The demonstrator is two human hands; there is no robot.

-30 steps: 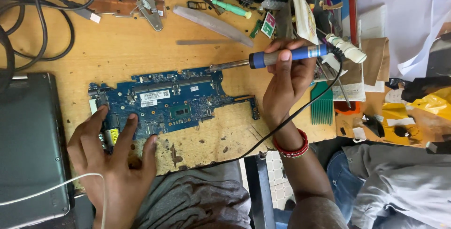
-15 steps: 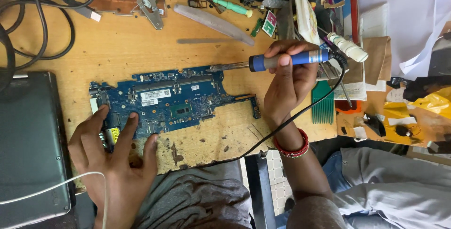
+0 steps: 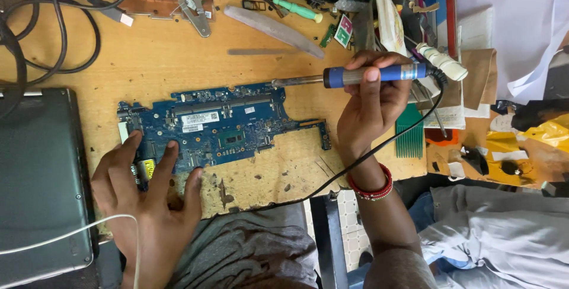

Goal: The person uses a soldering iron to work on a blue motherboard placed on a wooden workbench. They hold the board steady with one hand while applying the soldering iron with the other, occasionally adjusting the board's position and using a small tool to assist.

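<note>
A blue circuit board (image 3: pixel 225 126) lies flat on the worn wooden bench (image 3: pixel 148 58). My left hand (image 3: pixel 151 200) rests with spread fingers on the board's near left corner, pressing it down. My right hand (image 3: pixel 370 108) grips a soldering iron (image 3: pixel 355 76) with a blue handle, held level. Its metal tip points left and hovers by the board's upper right edge. The iron's black cord runs down past my wrist, which wears a red beaded bracelet (image 3: pixel 372 185).
A grey closed laptop (image 3: pixel 41 176) sits at the left with a white cable across it. Black cables (image 3: pixel 59 28), a metal bracket (image 3: pixel 195 13), a green-handled screwdriver (image 3: pixel 299 10) and a green comb (image 3: pixel 409 132) crowd the back and right. Another person's clothed legs (image 3: pixel 498 235) are at lower right.
My right hand has shifted the soldering iron slightly, with its tip staying near the board's upper right edge. My left hand stays on the board.
</note>
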